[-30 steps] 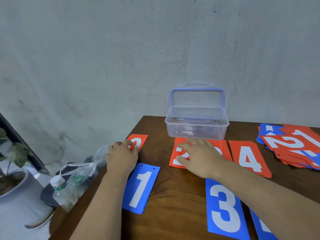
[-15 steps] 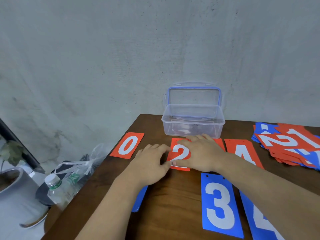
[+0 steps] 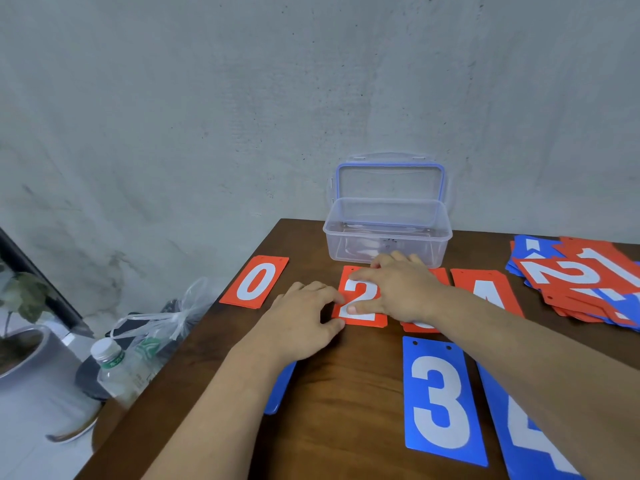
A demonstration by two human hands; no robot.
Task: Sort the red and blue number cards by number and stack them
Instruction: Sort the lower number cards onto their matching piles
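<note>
The red 2 card (image 3: 360, 301) lies on the wooden table (image 3: 346, 393) in front of the clear box. My right hand (image 3: 401, 289) rests flat on it, thumb on the white digit. My left hand (image 3: 304, 320) touches the card's left edge with its fingertips, thumb by the lower left corner. A red 0 card (image 3: 256, 282) lies to the left. Another red card (image 3: 419, 325) sits mostly hidden under my right hand, with a red 4 card (image 3: 485, 289) beyond. Blue 3 (image 3: 440, 400) and blue 4 (image 3: 526, 431) cards lie nearer. My left forearm covers most of a blue card (image 3: 280, 386).
An open clear plastic box (image 3: 388, 233) stands at the table's back edge against the wall. A loose pile of red and blue cards (image 3: 581, 275) lies at the right. Off the table's left edge are a water bottle (image 3: 117, 368), a plastic bag (image 3: 166, 320) and a potted plant (image 3: 20, 327).
My left hand left the red 0 card and moved right to the red 2 card's left edge. My right hand stayed on the 2 card.
</note>
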